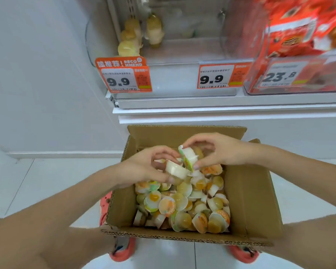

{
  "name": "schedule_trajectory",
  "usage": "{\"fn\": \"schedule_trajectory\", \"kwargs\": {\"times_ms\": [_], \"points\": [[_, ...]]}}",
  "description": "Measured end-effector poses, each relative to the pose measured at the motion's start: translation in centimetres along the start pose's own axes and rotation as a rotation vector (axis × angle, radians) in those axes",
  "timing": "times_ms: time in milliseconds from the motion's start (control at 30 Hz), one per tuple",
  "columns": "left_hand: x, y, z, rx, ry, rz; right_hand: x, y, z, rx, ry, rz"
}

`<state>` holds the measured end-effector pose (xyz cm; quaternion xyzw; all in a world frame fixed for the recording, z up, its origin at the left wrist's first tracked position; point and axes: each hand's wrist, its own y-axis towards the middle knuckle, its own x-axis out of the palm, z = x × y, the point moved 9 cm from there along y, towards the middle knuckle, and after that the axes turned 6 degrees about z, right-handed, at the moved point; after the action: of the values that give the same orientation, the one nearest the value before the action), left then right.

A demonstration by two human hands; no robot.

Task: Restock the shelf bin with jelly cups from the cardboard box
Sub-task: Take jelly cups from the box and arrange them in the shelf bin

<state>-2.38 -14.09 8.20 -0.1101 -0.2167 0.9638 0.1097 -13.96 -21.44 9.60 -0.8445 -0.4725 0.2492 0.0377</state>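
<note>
A brown cardboard box [246,193] sits open on the white floor, low in the middle of the view, with its flaps folded out. Inside it lies a big heap of little jelly cups [184,206], white ones with yellow and orange middles, piled every which way and filling most of the bottom. Both hands are over the far end of the box, toward 12 o'clock from the heap. The left hand [144,167] has its fingers curled around a white cup [176,169], holding it just above the pile. The right hand [219,150] is at 2 o'clock from the left one, and its fingers pinch a tilted cup [188,156] with a green and orange lid, standing on its edge. The two held cups are touching or almost touching; it is hard to tell which. Up at 12 o'clock from the box is the clear shelf bin [163,51]. It holds only a few yellow jelly packs [132,35], bunched in its left part at about 11 o'clock, and something pale and blurry farther back. Two orange price tags [124,78] saying 9.9 hang on its front. At 2 o'clock, another clear bin [291,74] is stuffed with red snack bags [299,28] and has a 23.8 tag. Orange shoes [122,251] peek out under the near side of the box at 6 o'clock.
</note>
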Motion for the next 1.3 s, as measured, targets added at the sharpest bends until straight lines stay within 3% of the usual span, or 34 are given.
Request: {"fn": "schedule_trajectory", "kwargs": {"times_ms": [133, 233, 367, 633, 833, 1000, 1300], "points": [[-2.1, -2.2, 6.8, 0.164, -0.228, 0.018, -3.7, -2.7, -7.0, -0.151, 0.080, 0.153], [-2.7, -2.1, 8.8, 0.233, -0.614, 0.083, -4.6, -3.7, -8.8, -0.219, 0.192, 0.244], [-0.6, -0.9, 7.8, 0.096, -1.208, 0.211, -5.0, -2.6, -8.8, -0.239, 0.227, 0.416], [-1.0, 0.7, 8.5, -0.085, -1.026, 0.227, -6.0, -1.8, -8.2, -0.259, 0.272, 0.541], [-1.0, -0.3, 10.5, 0.010, -1.047, 0.073, -6.4, -1.5, -9.4, -0.327, 0.304, 0.527], [-0.4, -0.5, 9.8, -0.022, -1.061, 0.079, -5.3, -1.2, -10.1, -0.330, 0.214, 0.419], [0.2, -0.7, 9.5, -0.090, -1.020, -0.021, -5.8, -1.7, -10.9, -0.270, -0.043, 0.398]]}}
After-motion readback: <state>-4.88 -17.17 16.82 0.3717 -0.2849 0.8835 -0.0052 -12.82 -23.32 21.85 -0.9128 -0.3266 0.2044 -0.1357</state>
